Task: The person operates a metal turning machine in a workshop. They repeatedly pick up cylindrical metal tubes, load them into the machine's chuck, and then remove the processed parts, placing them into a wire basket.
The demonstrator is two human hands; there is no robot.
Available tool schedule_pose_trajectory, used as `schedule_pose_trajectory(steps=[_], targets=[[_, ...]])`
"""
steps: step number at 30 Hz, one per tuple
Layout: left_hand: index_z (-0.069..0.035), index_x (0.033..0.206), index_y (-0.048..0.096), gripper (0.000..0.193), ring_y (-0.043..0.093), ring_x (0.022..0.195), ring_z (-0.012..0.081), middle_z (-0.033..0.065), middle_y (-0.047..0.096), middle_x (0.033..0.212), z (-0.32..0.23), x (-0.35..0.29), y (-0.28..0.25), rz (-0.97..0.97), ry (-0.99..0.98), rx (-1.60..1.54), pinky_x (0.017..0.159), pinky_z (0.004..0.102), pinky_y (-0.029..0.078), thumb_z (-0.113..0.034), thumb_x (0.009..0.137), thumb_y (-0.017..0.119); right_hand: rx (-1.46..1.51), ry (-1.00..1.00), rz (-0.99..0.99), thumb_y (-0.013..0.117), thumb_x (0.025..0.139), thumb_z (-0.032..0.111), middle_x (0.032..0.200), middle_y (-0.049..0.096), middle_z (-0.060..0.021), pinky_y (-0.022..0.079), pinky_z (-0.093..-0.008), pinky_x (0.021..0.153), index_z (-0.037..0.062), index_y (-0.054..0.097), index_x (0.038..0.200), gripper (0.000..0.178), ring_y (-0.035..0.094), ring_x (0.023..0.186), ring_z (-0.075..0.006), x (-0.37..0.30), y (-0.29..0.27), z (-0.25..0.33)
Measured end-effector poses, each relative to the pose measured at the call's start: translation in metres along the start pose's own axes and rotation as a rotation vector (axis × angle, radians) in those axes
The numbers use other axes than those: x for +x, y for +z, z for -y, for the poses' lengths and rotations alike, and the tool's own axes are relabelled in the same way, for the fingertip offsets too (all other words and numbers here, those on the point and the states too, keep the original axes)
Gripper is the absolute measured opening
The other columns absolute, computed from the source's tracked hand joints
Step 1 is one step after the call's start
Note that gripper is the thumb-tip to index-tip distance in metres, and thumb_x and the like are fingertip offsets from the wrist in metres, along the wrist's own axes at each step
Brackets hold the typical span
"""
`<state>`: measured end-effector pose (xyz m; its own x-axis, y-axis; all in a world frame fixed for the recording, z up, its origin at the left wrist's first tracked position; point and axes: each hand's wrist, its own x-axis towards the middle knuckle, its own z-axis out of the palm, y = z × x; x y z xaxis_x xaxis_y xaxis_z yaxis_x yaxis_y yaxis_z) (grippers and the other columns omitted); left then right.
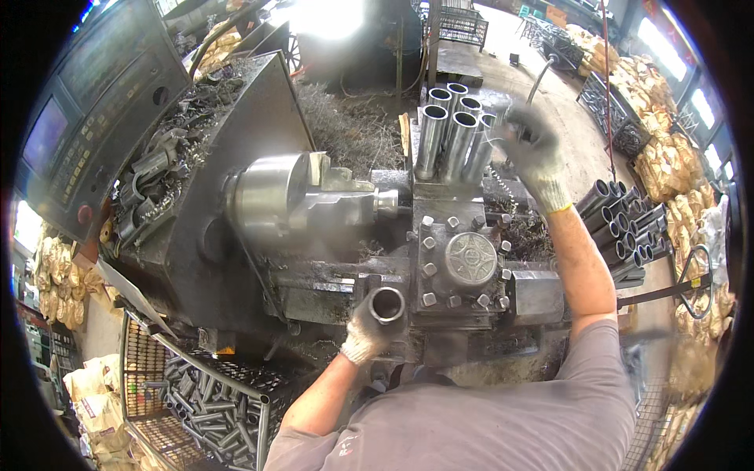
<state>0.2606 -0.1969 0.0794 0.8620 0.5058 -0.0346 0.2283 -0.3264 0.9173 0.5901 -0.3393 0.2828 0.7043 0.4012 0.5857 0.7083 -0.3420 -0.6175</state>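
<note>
My left hand (366, 333), in a white glove dark with grime, is closed round a short steel tube (387, 304) whose open end faces up. It is in front of the lathe, left of the square tool post (470, 259). My right hand (536, 149), also gloved, is raised beside a cluster of upright steel tubes (453, 133) behind the tool post. Motion smears its fingers, so whether it holds anything cannot be made out. The lathe chuck (271, 188), with its stepped jaws (338, 200), faces the tool post from the left.
A control panel (90, 133) stands at the far left, beside a chip-covered ledge (169, 161). Lower left is a wire basket (141, 377) full of tubes (216, 408). More tubes (620, 224) are stacked right of my right arm. Metal shavings (345, 129) lie behind the chuck.
</note>
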Motion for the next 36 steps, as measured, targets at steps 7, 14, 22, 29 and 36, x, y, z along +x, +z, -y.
schedule_pose_trajectory(steps=[7, 14, 22, 29, 36], targets=[[-0.006, 0.122, 0.072, 0.048, 0.075, 0.102, 0.0263, 0.0124, 0.078, 0.113, -0.003, 0.010, 0.010, 0.017, 0.234, -0.083, 0.092, 0.0410, 0.060, -0.020, 0.080, 0.090, -0.507, 0.008, 0.633, 0.074, 0.097, 0.038, 0.119, 0.076, -0.0223, 0.058, -0.0448, 0.101, 0.0027, 0.068, 0.129, 0.048, 0.075, 0.105, -0.0344, 0.111, 0.131, 0.042], [-0.003, 0.120, 0.069, 0.046, 0.073, 0.104, 0.0160, 0.0065, 0.077, 0.109, 0.007, -0.004, -0.022, -0.111, 0.250, -0.253, 0.092, 0.0312, 0.061, -0.001, 0.079, 0.089, -0.572, -0.132, 1.453, 0.083, 0.084, 0.036, 0.121, 0.075, -0.0261, 0.058, -0.0453, 0.099, -0.0012, 0.065, 0.135, 0.065, 0.074, 0.114, -0.0383, 0.028, 0.198, 0.018], [-0.005, 0.115, 0.072, 0.034, 0.076, 0.095, 0.0184, 0.0076, 0.077, 0.108, -0.010, -0.008, -0.051, -0.321, 0.126, 0.098, 0.084, 0.0337, 0.061, -0.001, 0.083, 0.084, -0.084, 0.363, 1.803, 0.083, 0.089, 0.028, 0.129, 0.072, -0.0192, 0.067, -0.0377, 0.081, -0.0053, 0.064, 0.134, 0.060, 0.073, 0.095, -0.0243, 0.041, 0.188, -0.022], [-0.007, 0.124, 0.070, 0.050, 0.077, 0.102, 0.0258, 0.0121, 0.078, 0.112, -0.058, -0.041, -0.016, 0.092, -0.020, -0.001, 0.091, 0.0370, 0.062, -0.003, 0.078, 0.087, -0.294, -0.067, 1.517, 0.088, 0.076, 0.044, 0.088, 0.078, -0.0134, 0.059, -0.0389, 0.077, -0.0004, 0.081, 0.094, 0.048, 0.074, 0.082, -0.0250, 0.014, 0.189, -0.028], [-0.004, 0.109, 0.073, 0.029, 0.077, 0.098, 0.0198, 0.0088, 0.078, 0.109, -0.015, 0.017, -0.047, -0.321, 0.291, 0.007, 0.089, 0.0345, 0.062, -0.007, 0.083, 0.086, -0.819, -0.518, 0.917, 0.092, 0.067, 0.033, 0.093, 0.076, -0.0181, 0.061, -0.0474, 0.079, 0.0058, 0.071, 0.112, 0.057, 0.077, 0.087, -0.0377, 0.011, 0.092, 0.010]])
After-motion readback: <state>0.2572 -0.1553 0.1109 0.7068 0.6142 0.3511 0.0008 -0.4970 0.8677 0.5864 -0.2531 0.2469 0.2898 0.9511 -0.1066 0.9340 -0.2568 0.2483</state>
